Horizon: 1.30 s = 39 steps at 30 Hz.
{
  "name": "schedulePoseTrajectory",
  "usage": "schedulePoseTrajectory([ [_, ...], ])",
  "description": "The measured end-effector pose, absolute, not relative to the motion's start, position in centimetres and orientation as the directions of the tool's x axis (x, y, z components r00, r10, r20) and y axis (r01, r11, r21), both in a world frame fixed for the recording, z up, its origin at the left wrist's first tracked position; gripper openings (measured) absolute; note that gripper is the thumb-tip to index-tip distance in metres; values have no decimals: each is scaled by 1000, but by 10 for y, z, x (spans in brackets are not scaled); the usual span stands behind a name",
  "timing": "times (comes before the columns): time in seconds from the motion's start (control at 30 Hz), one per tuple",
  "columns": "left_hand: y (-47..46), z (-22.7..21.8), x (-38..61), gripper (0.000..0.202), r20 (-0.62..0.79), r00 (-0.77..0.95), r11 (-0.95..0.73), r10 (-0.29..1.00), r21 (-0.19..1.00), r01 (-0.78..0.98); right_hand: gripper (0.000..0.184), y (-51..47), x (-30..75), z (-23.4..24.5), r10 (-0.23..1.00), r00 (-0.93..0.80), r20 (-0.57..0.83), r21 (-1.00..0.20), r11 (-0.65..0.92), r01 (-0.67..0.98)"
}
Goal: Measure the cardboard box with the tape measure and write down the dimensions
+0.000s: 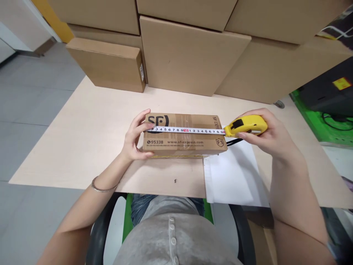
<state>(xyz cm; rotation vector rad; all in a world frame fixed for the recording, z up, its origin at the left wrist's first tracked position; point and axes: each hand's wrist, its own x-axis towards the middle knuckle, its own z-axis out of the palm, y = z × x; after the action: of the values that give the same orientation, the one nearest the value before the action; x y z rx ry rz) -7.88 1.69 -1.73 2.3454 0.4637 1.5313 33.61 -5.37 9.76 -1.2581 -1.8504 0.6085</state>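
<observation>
Item 1, hard to see: the hook end of the tape blade lies under the thumb of the left hand, so I cannot read where the scale starts. The far face of the SF Express carton is out of sight, and the pale print along its near bottom edge is too small to read.

Item 2, left hand: fingers curl round the carton's left end, thumb on top pressing the blade down.

Item 3, right hand: fingers wrap closed around the yellow tape measure, held just off the carton's right end (a black strap hangs below it). The blade runs flat along the carton's top.

Item 4, carton: flat near the middle of the light wooden table, its right corner over a white sheet.

Item 5, surroundings: a wall of plain cartons across the table's far edge, cut off above; grey tiled floor on the left; a green mat on the right, partly out of frame.
</observation>
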Motion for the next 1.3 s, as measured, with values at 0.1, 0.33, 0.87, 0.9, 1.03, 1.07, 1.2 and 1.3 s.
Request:
schedulePoseTrajectory([
  [0.1, 17, -18, -78, 83, 813, 374, -892, 446, 437, 114, 34, -50, 340, 93, 925, -167, 341, -772, 377, 512],
  [0.33, 16, -19, -79, 89, 778, 370, -859, 508, 491, 147, 36, -46, 335, 89, 937, -147, 318, -796, 348, 496],
  [0.87, 15, -17, -74, 106, 791, 323, -853, 520, 500, 148, 33, -28, 273, 127, 859, -360, 365, -700, 508, 501],
  [0.9, 13, -16, -73, 115, 783, 312, -841, 538, 524, 135, 33, -25, 260, 130, 833, -408, 373, -684, 544, 486],
  [1.03, 7, -13, -70, 137, 750, 314, -802, 582, 594, 67, 35, -14, 214, 139, 730, -556, 397, -608, 663, 437],
  [1.07, 6, -12, -70, 138, 746, 317, -798, 585, 600, 62, 36, -13, 206, 140, 718, -578, 389, -595, 674, 438],
  [1.2, -4, -6, -70, 139, 751, 305, -810, 586, 560, 175, 43, -16, 197, 140, 753, -508, 417, -598, 649, 470],
  [1.3, -23, 3, -65, 116, 787, 293, -822, 543, 426, 379, 44, -20, 210, 128, 825, -195, 530, -668, 548, 504],
])
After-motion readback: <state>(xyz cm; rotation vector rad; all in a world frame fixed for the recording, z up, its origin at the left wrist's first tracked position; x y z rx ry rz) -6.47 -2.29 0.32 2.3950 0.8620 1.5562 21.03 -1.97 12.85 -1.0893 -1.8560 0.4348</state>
